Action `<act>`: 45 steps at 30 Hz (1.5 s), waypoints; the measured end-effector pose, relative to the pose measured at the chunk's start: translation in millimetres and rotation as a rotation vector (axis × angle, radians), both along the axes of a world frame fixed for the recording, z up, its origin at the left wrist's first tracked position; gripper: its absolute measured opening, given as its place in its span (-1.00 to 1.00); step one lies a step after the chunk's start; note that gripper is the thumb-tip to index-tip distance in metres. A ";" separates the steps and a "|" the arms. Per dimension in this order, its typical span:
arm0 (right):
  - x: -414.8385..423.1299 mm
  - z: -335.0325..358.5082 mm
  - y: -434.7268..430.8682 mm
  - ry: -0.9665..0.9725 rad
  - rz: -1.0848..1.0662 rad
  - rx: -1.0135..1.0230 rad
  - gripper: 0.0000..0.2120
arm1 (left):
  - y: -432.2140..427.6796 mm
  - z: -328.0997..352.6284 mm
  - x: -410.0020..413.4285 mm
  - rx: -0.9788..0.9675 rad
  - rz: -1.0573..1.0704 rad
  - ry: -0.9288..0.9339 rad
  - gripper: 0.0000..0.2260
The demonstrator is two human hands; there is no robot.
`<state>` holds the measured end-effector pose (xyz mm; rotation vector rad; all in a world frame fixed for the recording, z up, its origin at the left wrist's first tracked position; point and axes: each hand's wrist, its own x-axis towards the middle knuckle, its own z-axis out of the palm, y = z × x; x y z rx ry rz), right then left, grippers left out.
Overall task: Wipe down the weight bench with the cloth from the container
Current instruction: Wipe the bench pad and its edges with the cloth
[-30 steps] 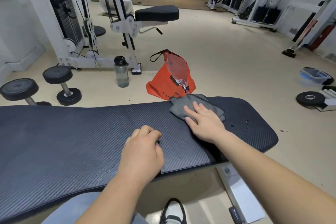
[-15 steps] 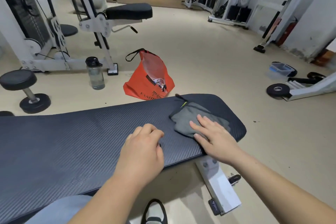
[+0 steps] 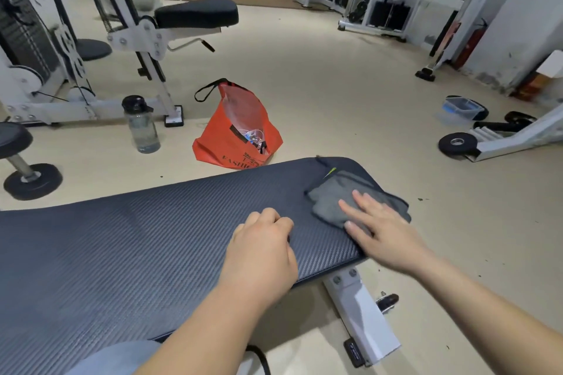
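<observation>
A dark textured weight bench stretches across the lower half of the view. A grey cloth lies flat near its right end. My right hand presses on the cloth with straight, spread fingers. My left hand rests on the bench pad just left of the cloth, fingers curled under into a loose fist, holding nothing. A clear plastic container sits on the floor at the far right.
An orange bag stands on the floor just beyond the bench. A water bottle stands left of it. A white machine with a black seat is behind. Dumbbells lie at the left, a weight plate at the right.
My right hand has slid the cloth rightward to the bench's right end. The camera view has swung with it. My left hand has stayed in place on the pad.
</observation>
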<state>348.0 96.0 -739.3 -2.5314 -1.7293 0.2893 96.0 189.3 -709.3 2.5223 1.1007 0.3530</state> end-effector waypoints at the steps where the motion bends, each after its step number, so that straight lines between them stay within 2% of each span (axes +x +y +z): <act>1: 15.1 -0.6 14.3 -0.019 -0.068 -0.007 -0.46 | 3.0 1.0 0.5 -0.011 0.010 -0.021 -0.72; 6: 45.7 -3.1 95.1 -0.003 -0.275 -0.071 -0.44 | 29.1 8.3 -11.9 -0.049 0.128 -0.092 -0.65; 11: 0.1 -2.3 142.7 0.003 -0.319 -0.068 -0.45 | 48.8 2.7 -43.3 -0.080 0.271 -0.116 -0.65; 14: -63.3 -3.2 143.2 0.017 -0.128 -0.037 -0.46 | 55.4 0.7 -59.9 -0.094 0.338 -0.133 -0.65; 18: -158.8 -4.3 103.4 0.005 0.290 0.028 -0.40 | 60.4 4.6 -62.6 -0.110 0.382 -0.214 -0.64; 20: -170.7 -1.6 76.1 0.046 0.445 0.025 -0.42 | 62.1 6.4 -63.0 -0.105 0.408 -0.268 -0.63; 22: -150.6 2.0 61.4 0.052 0.505 0.021 -0.42 | 62.6 6.6 -65.2 -0.098 0.413 -0.289 -0.62; 25: -88.5 2.0 63.5 0.035 0.373 0.020 -0.27 | 61.2 4.8 -66.8 -0.117 0.395 -0.269 -0.62; 29: -2.6 3.3 83.6 0.018 -0.064 0.004 -0.43 | 55.3 3.6 -62.7 -0.146 0.349 -0.231 -0.61; 32: -6.0 -1.4 93.7 0.004 -0.193 0.040 -0.50 | 50.7 3.7 -57.6 -0.162 0.300 -0.221 -0.61; 35: -60.1 -6.8 81.5 0.022 -0.078 0.107 -0.52 | 49.5 3.9 -55.2 -0.164 0.287 -0.216 -0.61; 38: -121.7 -5.5 32.3 0.045 0.188 0.161 -0.48 | 46.6 3.3 -52.7 -0.167 0.261 -0.211 -0.61; 41: -130.4 -6.7 -3.5 0.082 0.389 0.141 -0.49 | 42.8 2.1 -51.6 -0.159 0.230 -0.203 -0.62; 43: -99.8 -5.8 4.0 0.080 0.394 0.141 -0.47 | 41.3 2.0 -52.5 -0.164 0.227 -0.191 -0.62; 45: -57.9 -7.7 26.5 0.053 0.249 0.165 -0.39 | 40.2 2.7 -54.1 -0.175 0.232 -0.177 -0.62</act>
